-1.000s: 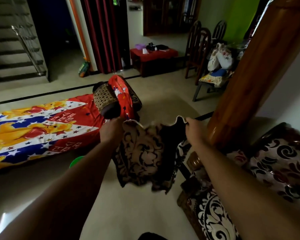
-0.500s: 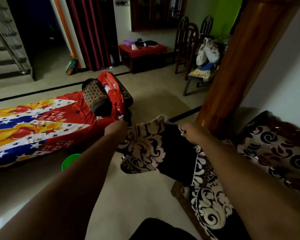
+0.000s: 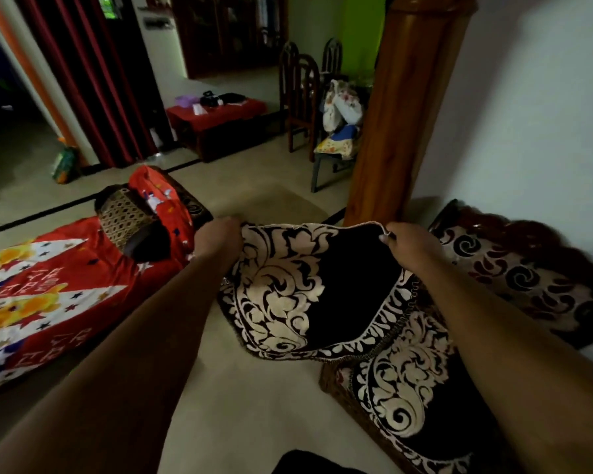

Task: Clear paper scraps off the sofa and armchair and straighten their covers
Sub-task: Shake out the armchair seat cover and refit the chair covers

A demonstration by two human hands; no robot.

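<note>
A dark cover [image 3: 322, 289] with a cream floral pattern hangs spread in the air between my two hands. My left hand [image 3: 220, 236] grips its far left corner. My right hand [image 3: 406, 244] pinches its far right corner. The cover's near edge droops toward the seat of the sofa [image 3: 408, 398] at the lower right, which carries a matching patterned cover. The sofa's backrest [image 3: 524, 271], dark red with swirls, stands against the white wall. No paper scraps show.
A wooden pillar [image 3: 401, 124] rises just behind the sofa. To the left lies a low seat with a red cartoon-print sheet [image 3: 48, 292] and a woven cushion [image 3: 124, 220]. Farther back stand a red-topped table [image 3: 216, 114] and wooden chairs [image 3: 302, 97] piled with bags.
The cover has gone from hanging bunched and vertical to spread flat and wide. Both hands have moved apart and toward the sofa, with the cover now over its seat end.
</note>
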